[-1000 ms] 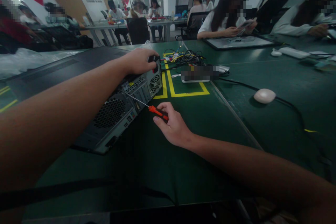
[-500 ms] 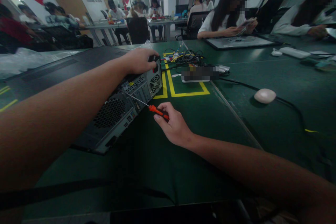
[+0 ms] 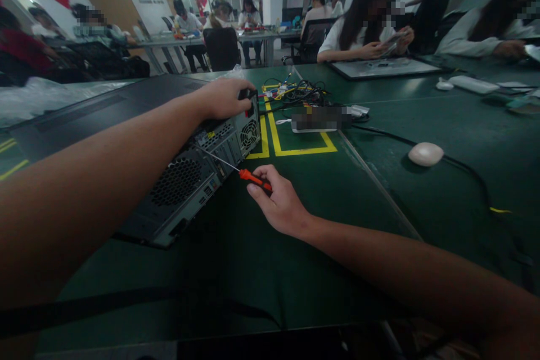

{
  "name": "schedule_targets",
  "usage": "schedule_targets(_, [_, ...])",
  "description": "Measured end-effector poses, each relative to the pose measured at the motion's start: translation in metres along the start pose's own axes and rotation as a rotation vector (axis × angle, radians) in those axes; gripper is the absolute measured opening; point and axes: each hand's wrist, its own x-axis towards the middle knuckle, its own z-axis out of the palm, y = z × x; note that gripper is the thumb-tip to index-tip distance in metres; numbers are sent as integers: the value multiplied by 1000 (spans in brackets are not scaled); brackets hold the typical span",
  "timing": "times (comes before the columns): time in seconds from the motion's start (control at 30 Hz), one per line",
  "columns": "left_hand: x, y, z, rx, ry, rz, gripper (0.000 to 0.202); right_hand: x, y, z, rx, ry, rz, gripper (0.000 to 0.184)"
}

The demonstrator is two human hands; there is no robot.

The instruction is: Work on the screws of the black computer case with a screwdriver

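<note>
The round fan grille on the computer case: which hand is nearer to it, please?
Left. The left hand rests on the computer case, just above the fan grille; the right hand is lower in view, off the case, holding the screwdriver.

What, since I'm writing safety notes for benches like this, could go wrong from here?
The screwdriver in the right hand seems to meet the computer case at a slant, so its tip might slip and scratch it. The left arm looks close to that tip, so a slip could graze it. A push from the left hand might shift the case toward the tangled cables nearby.
</note>
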Motion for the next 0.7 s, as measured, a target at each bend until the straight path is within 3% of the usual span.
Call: schedule_targets(0.7, [1,-1,1,29,-18,-12,68,-2,-3,-1,-36,43,-31,18])
